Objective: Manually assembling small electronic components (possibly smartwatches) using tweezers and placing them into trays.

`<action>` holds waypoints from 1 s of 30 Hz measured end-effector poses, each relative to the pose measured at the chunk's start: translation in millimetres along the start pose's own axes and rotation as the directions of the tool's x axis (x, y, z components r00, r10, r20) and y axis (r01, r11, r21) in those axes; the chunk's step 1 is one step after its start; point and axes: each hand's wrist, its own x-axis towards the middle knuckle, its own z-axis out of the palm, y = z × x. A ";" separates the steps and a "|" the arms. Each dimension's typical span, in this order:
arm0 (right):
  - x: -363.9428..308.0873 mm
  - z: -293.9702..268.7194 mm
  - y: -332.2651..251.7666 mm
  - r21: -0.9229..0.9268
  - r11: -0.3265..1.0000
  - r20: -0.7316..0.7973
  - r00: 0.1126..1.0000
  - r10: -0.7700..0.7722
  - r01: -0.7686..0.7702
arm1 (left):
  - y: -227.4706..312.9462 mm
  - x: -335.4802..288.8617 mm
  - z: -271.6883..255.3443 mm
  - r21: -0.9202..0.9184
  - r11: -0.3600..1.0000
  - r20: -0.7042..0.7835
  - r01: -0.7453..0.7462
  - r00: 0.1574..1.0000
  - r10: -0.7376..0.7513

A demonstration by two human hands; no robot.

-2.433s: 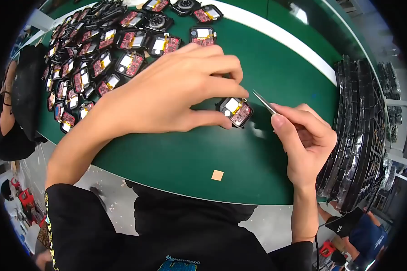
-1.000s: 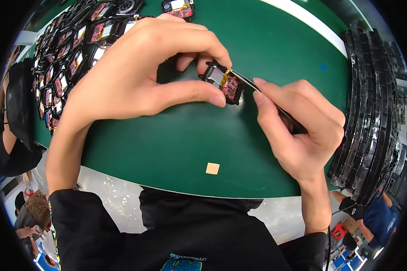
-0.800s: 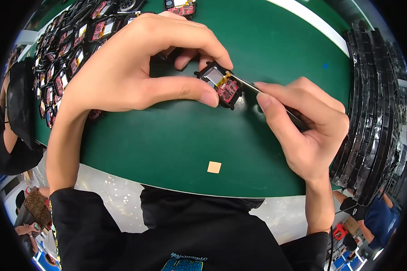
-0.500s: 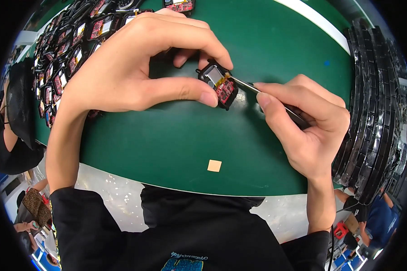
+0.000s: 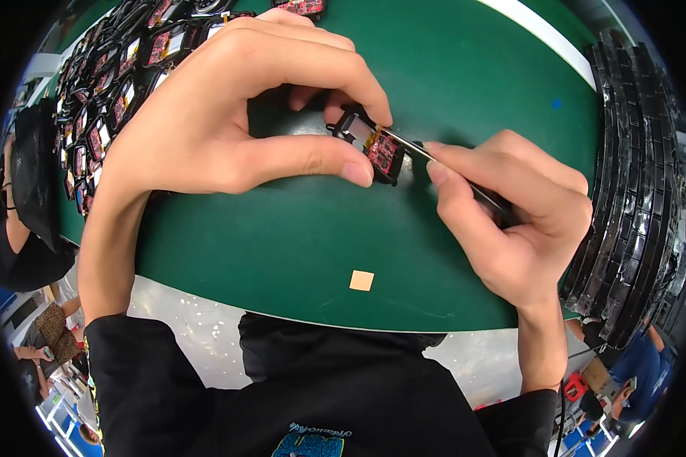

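Between the thumb and fingers of my left hand [image 5: 236, 114] is a small black watch-like case [image 5: 394, 169], held tilted above the green table. Inside it show a red circuit board [image 5: 384, 154], a silver-grey block [image 5: 358, 128] and a strip of yellow-amber film. My right hand [image 5: 522, 198] grips slim metal tweezers [image 5: 411, 145] like a pen. The tweezer tips reach the upper right edge of the case, by the yellow strip. Whether they pinch anything is too small to tell.
Many similar open cases [image 5: 103, 107] crowd the left of the green table [image 5: 297, 236]. A beige square [image 5: 362, 280] lies near the front edge. Stacked black trays [image 5: 625, 190] stand at the right. One more case [image 5: 303, 7] sits at the far edge. People work at both sides.
The case has tilted slightly in my left hand, and its silver-grey part looks narrower. The tweezer tips have shifted a little to the left, along with my right fingertips.
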 end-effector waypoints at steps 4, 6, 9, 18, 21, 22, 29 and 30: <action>-0.4 0.4 -0.6 -0.058 0.997 0.019 0.999 -0.041 0.042 | -3.1 -2.2 1.4 -0.017 1.000 0.003 -0.003 1.000 0.004; -0.4 -0.7 0.2 -0.067 0.997 0.010 0.999 -0.045 0.046 | -5.6 -4.3 2.7 -0.036 0.999 -0.009 -0.026 1.000 0.025; 0.9 -6.0 2.6 -0.021 0.999 -0.018 0.999 -0.039 0.038 | -4.6 -3.6 1.3 -0.042 0.998 -0.004 -0.040 0.999 0.040; -1.9 2.3 6.9 0.167 0.985 -0.130 0.991 -0.021 0.043 | 8.0 -4.2 3.2 0.080 0.996 -0.006 0.032 0.999 -0.032; -0.9 10.8 13.1 0.112 0.986 -0.152 0.983 -0.108 0.125 | 7.7 -2.3 4.4 0.074 0.996 -0.003 0.051 0.999 -0.051; -0.5 13.1 16.7 0.114 0.986 -0.161 0.981 -0.106 0.125 | 6.4 -1.8 5.1 0.067 0.995 -0.005 0.077 0.997 -0.077; 0.8 8.9 17.1 0.073 0.966 -0.182 0.955 -0.233 0.249 | 14.8 8.8 -0.1 0.112 0.991 -0.030 0.074 0.997 -0.071; -0.9 4.1 18.0 0.056 0.962 -0.187 0.949 -0.253 0.268 | 19.5 11.8 -1.3 0.113 0.988 -0.024 0.101 0.995 -0.099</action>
